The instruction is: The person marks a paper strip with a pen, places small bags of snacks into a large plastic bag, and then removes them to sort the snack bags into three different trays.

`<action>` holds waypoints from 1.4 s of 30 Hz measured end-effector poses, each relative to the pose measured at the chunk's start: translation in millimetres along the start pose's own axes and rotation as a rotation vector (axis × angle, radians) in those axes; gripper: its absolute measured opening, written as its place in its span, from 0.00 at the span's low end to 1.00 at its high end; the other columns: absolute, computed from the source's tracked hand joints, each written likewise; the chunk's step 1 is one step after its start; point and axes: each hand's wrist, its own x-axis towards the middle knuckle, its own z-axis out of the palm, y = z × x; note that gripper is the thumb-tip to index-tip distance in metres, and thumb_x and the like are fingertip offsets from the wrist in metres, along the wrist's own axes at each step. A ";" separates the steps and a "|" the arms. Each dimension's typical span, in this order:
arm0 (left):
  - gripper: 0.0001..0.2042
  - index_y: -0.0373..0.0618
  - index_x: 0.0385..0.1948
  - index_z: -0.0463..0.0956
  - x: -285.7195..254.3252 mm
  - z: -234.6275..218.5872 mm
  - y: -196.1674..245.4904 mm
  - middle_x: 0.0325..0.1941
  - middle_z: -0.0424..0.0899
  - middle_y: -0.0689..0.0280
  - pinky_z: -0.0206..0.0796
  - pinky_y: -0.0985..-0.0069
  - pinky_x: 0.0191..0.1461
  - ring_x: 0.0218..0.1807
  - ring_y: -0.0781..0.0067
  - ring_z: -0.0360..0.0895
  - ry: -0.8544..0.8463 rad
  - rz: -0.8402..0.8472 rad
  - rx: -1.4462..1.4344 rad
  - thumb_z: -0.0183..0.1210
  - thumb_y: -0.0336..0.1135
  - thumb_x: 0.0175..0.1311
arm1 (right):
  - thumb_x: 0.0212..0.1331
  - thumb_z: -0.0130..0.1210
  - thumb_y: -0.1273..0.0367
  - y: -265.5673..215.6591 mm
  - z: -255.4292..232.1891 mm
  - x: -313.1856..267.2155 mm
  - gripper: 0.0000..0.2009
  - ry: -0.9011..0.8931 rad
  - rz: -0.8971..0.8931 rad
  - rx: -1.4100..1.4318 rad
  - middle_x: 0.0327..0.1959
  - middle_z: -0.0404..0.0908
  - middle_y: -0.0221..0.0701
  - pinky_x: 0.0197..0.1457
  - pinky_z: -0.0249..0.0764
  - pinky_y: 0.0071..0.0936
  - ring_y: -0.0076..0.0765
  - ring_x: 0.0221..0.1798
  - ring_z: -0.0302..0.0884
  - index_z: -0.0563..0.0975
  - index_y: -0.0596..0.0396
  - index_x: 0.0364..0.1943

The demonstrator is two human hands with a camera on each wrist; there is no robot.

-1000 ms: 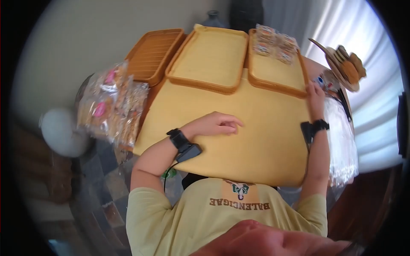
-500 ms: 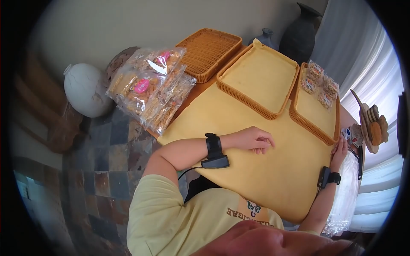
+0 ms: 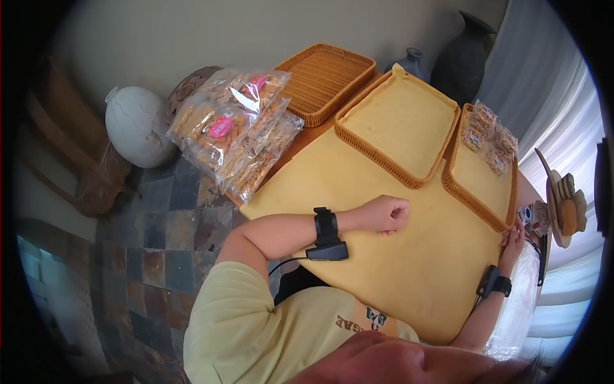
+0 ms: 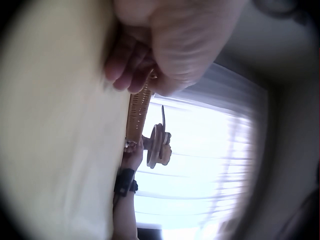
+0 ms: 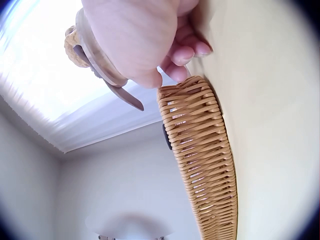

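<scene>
In the head view my left hand point(image 3: 382, 214) rests over the yellow cloth point(image 3: 409, 269) in front of the trays, its fingers loosely curled and holding nothing. The left wrist view shows those bent fingers point(image 4: 125, 65) close to the cloth. My right hand point(image 3: 511, 244) lies at the table's right side, by the near corner of the right wicker tray point(image 3: 476, 201). Its fingers are relaxed, with fingertips right at the tray's corner in the right wrist view. Several small packaged snacks point(image 3: 489, 137) lie at the far end of that tray.
A cloth-lined wicker tray point(image 3: 400, 125) stands mid-table, a bare wicker tray point(image 3: 326, 83) behind it to the left. Large clear snack bags point(image 3: 233, 128) pile at the left edge. A wooden stand point(image 3: 559, 205), small packets point(image 3: 537, 217) and clear plastic point(image 3: 515, 320) are on the right.
The head view has turned left, so the trays appear shifted right and tilted. The left hand's fingers have curled in more. The right hand stays beside the right tray's corner.
</scene>
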 end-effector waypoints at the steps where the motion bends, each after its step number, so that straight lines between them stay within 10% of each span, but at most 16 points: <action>1: 0.11 0.44 0.17 0.60 0.0 0.4 -0.6 0.14 0.68 0.72 0.62 0.87 0.20 0.17 0.86 0.68 -0.019 0.015 0.025 0.52 0.32 0.56 | 0.61 0.39 0.69 5.6 -3.6 2.8 0.16 -0.020 -0.016 0.009 0.18 0.61 0.20 0.16 0.51 0.08 0.10 0.15 0.52 0.64 0.56 0.53; 24: 0.07 0.43 0.31 0.72 -2.1 -4.6 2.3 0.19 0.74 0.70 0.62 0.87 0.21 0.19 0.85 0.70 -0.196 0.071 0.191 0.49 0.35 0.59 | 0.61 0.39 0.70 -0.1 0.0 3.1 0.13 -0.016 -0.002 0.062 0.15 0.58 0.18 0.12 0.44 0.09 0.10 0.12 0.49 0.68 0.58 0.48; 35: 0.07 0.43 0.28 0.71 5.6 -63.5 -2.3 0.15 0.71 0.72 0.62 0.87 0.18 0.15 0.85 0.68 0.385 0.127 0.060 0.49 0.35 0.59 | 0.61 0.40 0.70 -1.4 0.5 3.0 0.12 -0.074 -0.004 0.077 0.15 0.61 0.20 0.13 0.46 0.10 0.11 0.12 0.51 0.68 0.58 0.47; 42: 0.07 0.44 0.28 0.69 5.0 -70.6 -5.9 0.15 0.71 0.73 0.59 0.88 0.16 0.13 0.86 0.67 0.426 0.104 0.079 0.48 0.37 0.60 | 0.61 0.39 0.71 -1.7 1.1 1.7 0.14 -0.059 0.017 0.020 0.16 0.62 0.21 0.13 0.48 0.09 0.12 0.12 0.52 0.66 0.59 0.50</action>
